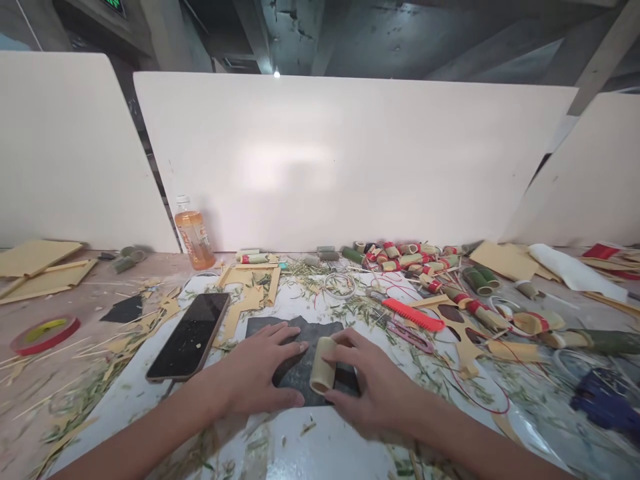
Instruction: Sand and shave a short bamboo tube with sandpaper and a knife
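Observation:
A dark grey sheet, perhaps sandpaper [300, 379], lies on the white work surface in front of me. My left hand [270, 363] rests flat on its left part, fingers spread, holding nothing. On the sheet's right side my right hand [363, 377] grips a short, pale bamboo tube [324, 365] between thumb and fingers. The tube lies on its side against the sheet, its hollow end facing me. Part of the tube's right side is hidden by my fingers.
Left of my hands lies a phone [190, 337]; behind it stands a drink bottle [195, 237]. A red tape roll [45, 335] is farther left. To the right are a red-orange utility knife [413, 315], scissors [410, 335], red-wrapped bamboo pieces [480, 312] and a blue tool [607, 400].

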### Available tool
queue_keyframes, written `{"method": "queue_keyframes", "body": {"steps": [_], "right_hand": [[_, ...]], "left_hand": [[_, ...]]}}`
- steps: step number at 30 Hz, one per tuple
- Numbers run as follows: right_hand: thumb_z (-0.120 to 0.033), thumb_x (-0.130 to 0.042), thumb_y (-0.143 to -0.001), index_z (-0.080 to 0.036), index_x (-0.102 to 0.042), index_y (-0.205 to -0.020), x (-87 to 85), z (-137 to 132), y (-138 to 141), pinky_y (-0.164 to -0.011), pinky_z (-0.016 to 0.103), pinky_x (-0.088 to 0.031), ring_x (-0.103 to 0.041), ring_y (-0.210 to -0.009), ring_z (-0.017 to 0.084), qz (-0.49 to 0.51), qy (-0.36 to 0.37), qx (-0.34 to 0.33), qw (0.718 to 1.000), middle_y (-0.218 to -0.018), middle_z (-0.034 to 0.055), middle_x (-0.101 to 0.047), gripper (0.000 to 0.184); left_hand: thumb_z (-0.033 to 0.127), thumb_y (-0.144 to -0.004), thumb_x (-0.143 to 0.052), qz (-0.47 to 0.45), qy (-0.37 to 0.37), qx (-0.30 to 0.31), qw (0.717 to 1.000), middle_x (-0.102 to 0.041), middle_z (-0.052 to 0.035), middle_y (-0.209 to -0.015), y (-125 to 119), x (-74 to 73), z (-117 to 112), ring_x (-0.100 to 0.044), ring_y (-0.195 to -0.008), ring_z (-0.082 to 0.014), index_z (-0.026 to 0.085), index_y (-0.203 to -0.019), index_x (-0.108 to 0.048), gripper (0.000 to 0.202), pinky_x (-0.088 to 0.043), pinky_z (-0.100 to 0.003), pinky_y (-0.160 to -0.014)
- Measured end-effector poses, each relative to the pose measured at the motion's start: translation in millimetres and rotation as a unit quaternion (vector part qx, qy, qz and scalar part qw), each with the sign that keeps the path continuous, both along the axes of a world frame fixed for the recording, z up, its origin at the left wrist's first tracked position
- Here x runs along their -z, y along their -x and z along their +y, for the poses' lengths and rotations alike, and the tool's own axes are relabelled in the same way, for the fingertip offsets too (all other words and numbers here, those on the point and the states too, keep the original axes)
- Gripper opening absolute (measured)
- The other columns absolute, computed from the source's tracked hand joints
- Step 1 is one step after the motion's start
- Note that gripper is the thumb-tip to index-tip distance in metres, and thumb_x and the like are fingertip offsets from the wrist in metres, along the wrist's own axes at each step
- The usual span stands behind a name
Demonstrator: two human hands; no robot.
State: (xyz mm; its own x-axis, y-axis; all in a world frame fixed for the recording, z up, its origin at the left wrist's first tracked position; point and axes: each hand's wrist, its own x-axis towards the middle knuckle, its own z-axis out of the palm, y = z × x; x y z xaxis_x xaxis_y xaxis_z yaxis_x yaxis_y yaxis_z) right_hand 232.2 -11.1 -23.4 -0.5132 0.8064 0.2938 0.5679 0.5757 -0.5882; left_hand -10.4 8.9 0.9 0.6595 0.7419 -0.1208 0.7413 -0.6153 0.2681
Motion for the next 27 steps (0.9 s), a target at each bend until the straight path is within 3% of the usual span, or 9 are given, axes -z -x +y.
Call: {"method": "queue_keyframes", "body": {"steps": [4, 8, 12, 16, 21, 25, 27], "right_hand": [[-0.023, -0.066, -0.076, -0.022, -0.063, -0.101, -0.6, 0.3, 1.7, -0.086, 0.038, -0.048, -0.057, -0.097, 0.022, -0.009, -0.03, 0.059, 0.998, -0.108, 0.0088, -0.056, 0.025], [-0.026, -0.066, -0.077, -0.023, -0.064, -0.104, -0.2, 1.4, -0.8, -0.089, 0.036, -0.048, -0.057, -0.103, 0.023, -0.018, -0.018, 0.008, 1.0, -0.116, 0.0096, -0.055, 0.027], [-0.027, -0.064, -0.081, -0.022, -0.063, -0.11, 2.8, 13.5, -7.7, -0.095, 0.043, -0.045, -0.055, -0.111, 0.026, -0.054, -0.029, 0.074, 0.995, -0.122, 0.0123, -0.054, 0.03], [-0.024, -0.062, -0.082, -0.022, -0.059, -0.12, 1.7, 14.3, -6.5, -0.096, 0.043, -0.044, -0.052, -0.113, 0.026, -0.066, -0.03, 0.062, 0.995, -0.124, 0.0134, -0.05, 0.038], [-0.022, -0.065, -0.078, -0.024, -0.058, -0.115, -9.7, 4.4, -2.6, -0.088, 0.038, -0.048, -0.055, -0.105, 0.024, -0.068, 0.001, 0.002, 0.998, -0.114, 0.0094, -0.056, 0.038], [-0.023, -0.062, -0.081, -0.022, -0.062, -0.106, -11.1, 7.0, -6.4, -0.088, 0.04, -0.047, -0.056, -0.1, 0.023, -0.071, -0.035, 0.04, 0.996, -0.108, 0.0092, -0.058, 0.025], [-0.026, -0.063, -0.081, -0.023, -0.062, -0.109, -10.2, 6.9, -6.9, -0.091, 0.041, -0.045, -0.054, -0.106, 0.025, -0.082, -0.039, 0.029, 0.995, -0.113, 0.0104, -0.056, 0.028]], "left_hand": [[0.064, -0.075, -0.058, 0.003, -0.007, -0.004, 1.0, -0.036, -0.0106, -0.15, 0.3, 0.5, -0.7, -0.029, -0.139, -0.0369, 0.026, -0.139, -0.047, 0.075, -0.033, -0.054, -0.109], [0.063, -0.076, -0.058, 0.002, -0.017, 0.006, 1.0, -0.036, -0.0108, -0.15, 1.6, 3.6, -0.5, -0.029, -0.139, -0.0357, 0.025, -0.139, -0.047, 0.075, -0.033, -0.052, -0.109], [0.064, -0.077, -0.057, 0.008, -0.027, 0.004, 1.0, -0.036, -0.0108, -0.15, 0.9, 5.1, 0.1, -0.031, -0.138, -0.036, 0.026, -0.139, -0.047, 0.074, -0.033, -0.053, -0.109], [0.065, -0.077, -0.055, 0.007, -0.034, 0.008, 0.999, -0.038, -0.0107, -0.149, -0.3, 5.3, 0.6, -0.031, -0.138, -0.0356, 0.025, -0.138, -0.048, 0.073, -0.033, -0.052, -0.108], [0.067, -0.079, -0.051, 0.024, -0.035, 0.013, 0.999, -0.038, -0.012, -0.149, -1.1, 2.9, -0.3, -0.032, -0.138, -0.0357, 0.023, -0.139, -0.047, 0.075, -0.034, -0.052, -0.108], [0.066, -0.079, -0.051, 0.029, -0.034, 0.005, 0.999, -0.036, -0.011, -0.15, -1.8, 1.8, -1.2, -0.032, -0.138, -0.0356, 0.024, -0.14, -0.046, 0.074, -0.034, -0.052, -0.108], [0.065, -0.079, -0.052, 0.03, -0.036, 0.004, 0.999, -0.036, -0.0112, -0.15, -2.0, 1.7, -1.3, -0.032, -0.138, -0.0354, 0.024, -0.139, -0.047, 0.073, -0.034, -0.052, -0.108]]}}
